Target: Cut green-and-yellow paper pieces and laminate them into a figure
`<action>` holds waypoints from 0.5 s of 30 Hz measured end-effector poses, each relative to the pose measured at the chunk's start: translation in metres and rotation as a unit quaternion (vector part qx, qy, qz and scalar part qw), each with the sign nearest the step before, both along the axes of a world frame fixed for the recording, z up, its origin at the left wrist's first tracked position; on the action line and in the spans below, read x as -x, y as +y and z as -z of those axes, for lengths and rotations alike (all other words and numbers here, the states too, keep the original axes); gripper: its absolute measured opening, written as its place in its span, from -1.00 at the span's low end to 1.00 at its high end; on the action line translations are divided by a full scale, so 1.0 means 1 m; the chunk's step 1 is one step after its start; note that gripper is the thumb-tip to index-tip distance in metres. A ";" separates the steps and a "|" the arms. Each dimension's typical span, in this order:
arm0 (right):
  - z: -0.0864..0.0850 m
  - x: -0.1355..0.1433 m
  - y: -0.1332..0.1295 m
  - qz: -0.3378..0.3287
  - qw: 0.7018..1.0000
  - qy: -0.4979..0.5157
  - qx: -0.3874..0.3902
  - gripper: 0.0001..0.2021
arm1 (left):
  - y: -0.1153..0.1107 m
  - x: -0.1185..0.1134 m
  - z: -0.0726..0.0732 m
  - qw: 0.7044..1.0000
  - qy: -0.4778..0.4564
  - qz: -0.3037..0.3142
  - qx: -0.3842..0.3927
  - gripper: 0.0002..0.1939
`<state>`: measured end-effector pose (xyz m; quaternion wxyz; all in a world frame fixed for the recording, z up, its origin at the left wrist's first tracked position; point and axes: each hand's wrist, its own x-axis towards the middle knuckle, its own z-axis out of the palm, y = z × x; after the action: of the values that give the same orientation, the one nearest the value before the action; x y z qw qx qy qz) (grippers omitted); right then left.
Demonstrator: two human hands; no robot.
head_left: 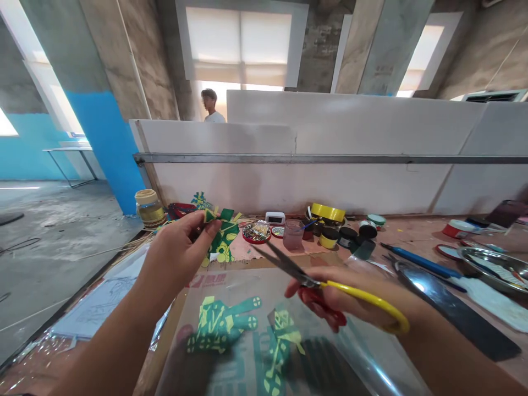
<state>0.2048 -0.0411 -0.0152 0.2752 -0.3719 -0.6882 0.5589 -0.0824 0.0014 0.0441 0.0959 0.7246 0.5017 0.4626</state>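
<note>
My left hand (181,247) pinches a green and yellow cut-out figure (226,236) by its upper edge, holding it up left of centre. In my right hand (330,291) are scissors (291,265) with one yellow and one red handle; their blades are apart and point up and left, short of the figure. Below the hands, a clear plastic sheet (243,280) covers the work area. Two more green and yellow cut-outs lie there, one on the left (225,324) and one nearer the middle (282,352).
Behind stand a lidded jar (149,209), a dish of beads (256,232), a cup (292,234), paint pots (329,236) and a small white device (275,218). At right lie a blue-handled tool (424,261) and a metal bowl (495,267). A person (212,107) is beyond the partition.
</note>
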 end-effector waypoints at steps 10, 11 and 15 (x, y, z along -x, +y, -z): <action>-0.002 -0.014 0.007 -0.091 0.990 -0.001 -0.110 -0.36 | -0.003 -0.006 0.007 0.996 0.031 0.083 0.028 -0.70; -0.002 -0.012 0.007 -0.086 0.990 -0.007 -0.113 -0.37 | -0.002 -0.007 0.007 0.995 0.027 0.093 0.035 -0.70; -0.010 -0.008 0.008 -0.078 0.988 -0.030 -0.133 -0.35 | -0.001 -0.009 0.007 0.992 0.032 0.110 0.048 -0.71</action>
<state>0.2124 -0.0328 -0.0049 0.2571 -0.2941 -0.7909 0.4710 -0.0738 0.0007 0.0372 0.1649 0.7845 0.4432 0.4012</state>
